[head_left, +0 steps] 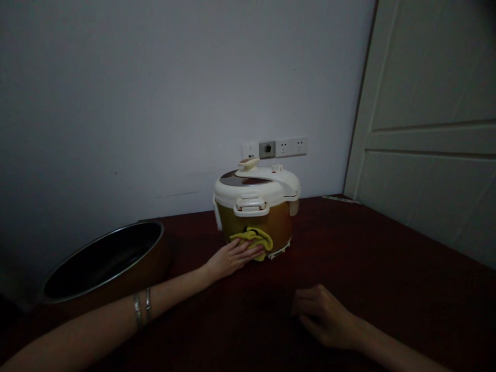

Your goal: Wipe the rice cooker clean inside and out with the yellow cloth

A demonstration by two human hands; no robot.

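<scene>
A white-lidded electric pressure cooker (279, 217) with a gold-brown body stands upright on the dark red table. My left hand (234, 257) presses a folded yellow cloth (253, 237) against the lower part of the cooker's body, fingers laid over the cloth. Part of the cloth is hidden behind those fingers. Nearer to me on the right, my right hand (323, 315) rests on the tabletop with its fingers curled in, apart from the cooker and holding nothing that shows.
A wide dark-lined pan (155, 266) with a metal rim stands on the left, beside my left forearm. Behind the cooker, wall sockets (291, 147) and a grey switch plate (267, 150) are set in the wall. A pale panelled door (430, 139) borders the table (387, 258) on the right.
</scene>
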